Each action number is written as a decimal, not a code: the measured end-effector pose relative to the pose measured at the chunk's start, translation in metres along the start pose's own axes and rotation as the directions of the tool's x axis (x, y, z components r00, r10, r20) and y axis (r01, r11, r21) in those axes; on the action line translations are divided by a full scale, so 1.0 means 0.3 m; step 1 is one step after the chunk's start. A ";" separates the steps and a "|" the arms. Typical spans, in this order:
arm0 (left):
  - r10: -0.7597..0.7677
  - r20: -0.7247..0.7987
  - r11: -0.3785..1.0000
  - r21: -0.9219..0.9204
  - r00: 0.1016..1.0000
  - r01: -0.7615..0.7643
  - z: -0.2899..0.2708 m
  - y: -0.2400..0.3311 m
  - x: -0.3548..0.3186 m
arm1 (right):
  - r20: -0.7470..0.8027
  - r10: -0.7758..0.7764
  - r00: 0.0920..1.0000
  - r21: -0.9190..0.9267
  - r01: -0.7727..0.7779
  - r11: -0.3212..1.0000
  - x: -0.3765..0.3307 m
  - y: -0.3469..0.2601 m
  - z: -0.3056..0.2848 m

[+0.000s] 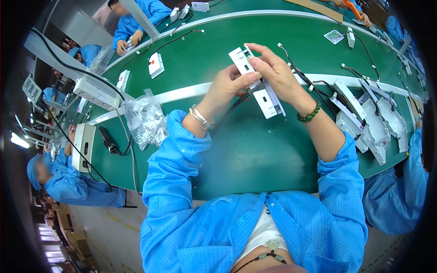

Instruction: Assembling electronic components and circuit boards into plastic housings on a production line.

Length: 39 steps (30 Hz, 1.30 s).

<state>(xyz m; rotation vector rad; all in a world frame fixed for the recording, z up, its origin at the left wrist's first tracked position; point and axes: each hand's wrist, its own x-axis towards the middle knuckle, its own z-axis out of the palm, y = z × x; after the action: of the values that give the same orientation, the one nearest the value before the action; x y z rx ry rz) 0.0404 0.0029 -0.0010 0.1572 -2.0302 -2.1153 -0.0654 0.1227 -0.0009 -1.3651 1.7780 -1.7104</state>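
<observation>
Above the green table I hold a long white plastic housing [263, 102] with small dark slots along its face, tilted from upper left to lower right. My left hand [230, 84] grips its near side, the thumb pressed on the face near the middle. My right hand [277, 73] wraps the far side, its thumb meeting the left thumb and its index finger at the upper end. A dark cable [237, 103] comes out by the left hand and hangs down toward the table. The fingers behind the housing are hidden.
Several white housings with cables [375, 123] are heaped at the right. A clear bag of small metal parts [144, 120] lies left, near a beige box [84, 146] and a black-handled tool [108, 140]. A metal rail [182, 94] crosses the table. Co-workers in blue sit around.
</observation>
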 end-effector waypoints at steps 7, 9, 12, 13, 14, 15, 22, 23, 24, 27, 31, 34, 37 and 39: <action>-0.155 0.174 0.968 0.221 0.973 0.115 -0.078 0.050 0.084 | 0.184 0.190 0.964 0.105 -0.211 0.972 0.013 -0.001 -0.043; -0.268 0.267 0.825 0.560 0.926 0.078 -0.080 0.120 0.101 | 0.220 0.202 0.954 0.281 -0.260 0.924 0.021 0.014 -0.046; -0.176 0.184 0.623 0.781 0.967 -0.035 -0.108 0.145 0.161 | 0.068 0.184 0.981 0.483 -0.193 0.854 0.029 0.051 -0.018; -0.009 0.138 0.447 0.887 0.990 -0.119 -0.108 0.163 0.180 | -0.050 0.184 0.982 0.584 -0.121 0.803 0.036 0.067 -0.022; 0.148 0.060 0.345 0.932 0.987 -0.108 -0.093 0.217 0.156 | -0.117 0.198 0.973 0.654 -0.075 0.753 0.048 0.081 -0.026; 0.328 0.086 0.236 0.957 0.941 -0.170 -0.071 0.293 0.103 | -0.203 0.195 0.960 0.673 -0.008 0.740 0.056 0.087 -0.024; -0.226 0.111 0.961 0.188 0.968 0.203 0.071 -0.061 -0.118 | -0.389 0.227 0.893 0.789 0.196 0.582 0.091 0.090 0.053; -0.121 -0.093 0.992 -0.041 0.988 0.117 0.068 -0.146 -0.076 | -0.417 0.205 0.885 0.799 0.249 0.548 0.100 0.093 0.061; 0.045 -0.095 0.984 -0.165 0.994 -0.060 0.040 -0.170 -0.047 | -0.365 0.221 0.904 0.825 0.204 0.528 0.092 0.066 0.091; 0.230 -0.117 0.889 -0.380 0.966 -0.257 0.077 -0.106 -0.024 | -0.338 0.306 0.890 0.860 0.160 0.484 0.071 0.076 0.098; 0.371 -0.253 0.863 -0.261 0.894 -0.432 0.054 -0.102 -0.009 | -0.286 0.353 0.891 0.865 0.081 0.494 0.026 0.007 0.106; 0.370 -0.309 0.841 -0.288 0.876 -0.457 0.035 -0.089 -0.009 | -0.237 0.295 0.926 0.867 0.065 0.494 -0.001 0.019 0.082; 0.346 -0.326 0.843 -0.304 0.880 -0.445 0.028 -0.078 -0.010 | -0.229 0.288 0.930 0.840 0.040 0.541 -0.029 0.014 0.071; 0.284 -0.231 0.861 -0.366 0.931 -0.354 -0.008 -0.054 -0.027 | -0.214 0.279 0.936 0.785 -0.005 0.619 -0.051 0.013 0.054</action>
<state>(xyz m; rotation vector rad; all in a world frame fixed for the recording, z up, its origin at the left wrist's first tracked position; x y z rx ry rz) 0.0477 0.0028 -0.0177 -0.0620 -1.3740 -2.1592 -0.0469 0.1247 -0.0138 -0.5557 0.9527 -2.2897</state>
